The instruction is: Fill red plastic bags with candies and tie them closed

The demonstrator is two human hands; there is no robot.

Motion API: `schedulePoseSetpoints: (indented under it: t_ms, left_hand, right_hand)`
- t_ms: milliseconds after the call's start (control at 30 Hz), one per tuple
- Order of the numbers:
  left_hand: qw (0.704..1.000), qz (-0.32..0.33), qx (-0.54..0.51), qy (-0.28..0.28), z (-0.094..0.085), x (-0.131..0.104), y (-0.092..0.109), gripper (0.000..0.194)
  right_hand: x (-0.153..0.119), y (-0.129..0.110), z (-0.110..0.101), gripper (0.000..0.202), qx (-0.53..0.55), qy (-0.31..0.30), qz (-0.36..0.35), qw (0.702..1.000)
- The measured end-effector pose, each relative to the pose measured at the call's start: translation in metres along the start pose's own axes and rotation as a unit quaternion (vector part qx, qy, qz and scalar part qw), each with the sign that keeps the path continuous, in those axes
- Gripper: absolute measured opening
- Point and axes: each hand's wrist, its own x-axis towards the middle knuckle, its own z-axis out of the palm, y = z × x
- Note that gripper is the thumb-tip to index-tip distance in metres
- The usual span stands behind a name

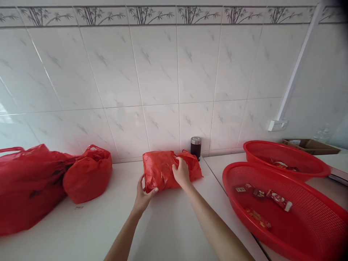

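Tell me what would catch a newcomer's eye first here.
Both hands grip a small red plastic bag at the counter's middle, left hand at its near corner, right hand on top. Two red mesh baskets holding snack packets sit right; bulging red bags sit left.

1. There is one view only, from a camera on the person's head.
2. It looks forward and down over the white countertop (168, 224), straight toward the white tiled wall (163, 72) behind it.
3. The countertop is near: both forearms enter from the bottom edge.
4. The wall's bamboo-patterned border strip (152, 15) runs along the top edge.
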Motion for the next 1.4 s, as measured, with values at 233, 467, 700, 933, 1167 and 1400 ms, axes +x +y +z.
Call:
schedulePoseSetpoints:
  t_ms: [233,467,700,933,1167,1400]
  left_hand:
    - [0.981,-0.109,-0.151,0.049,-0.021,-0.011,-0.014,0.081]
    - [0.980,-0.115,-0.069,0.148,-0.049,-0.010,-0.038,0.051]
    - [0.983,-0.107,-0.007,0.149,-0.047,-0.004,-0.043,0.034]
    - [0.975,-0.129,0.063,0.168,-0.045,-0.006,-0.047,0.016]
    - [0.963,-0.139,0.039,0.229,-0.050,0.001,-0.052,0.024]
    - [0.954,-0.120,0.027,0.272,-0.052,0.005,-0.052,0.027]
  right_hand:
    - [-0.064,-0.029,0.018,0.011,0.049,-0.167,-0.122,0.977]
    - [-0.053,-0.010,0.029,0.045,0.099,-0.087,-0.004,0.991]
    - [-0.046,0.009,0.043,0.036,0.071,-0.208,0.072,0.973]
    - [-0.045,-0.006,0.011,0.014,0.197,-0.264,0.094,0.940]
    - [-0.029,-0.010,-0.014,0.022,0.335,-0.210,0.195,0.898]
    - [-0.012,-0.005,-0.024,0.024,0.483,-0.140,0.236,0.832]
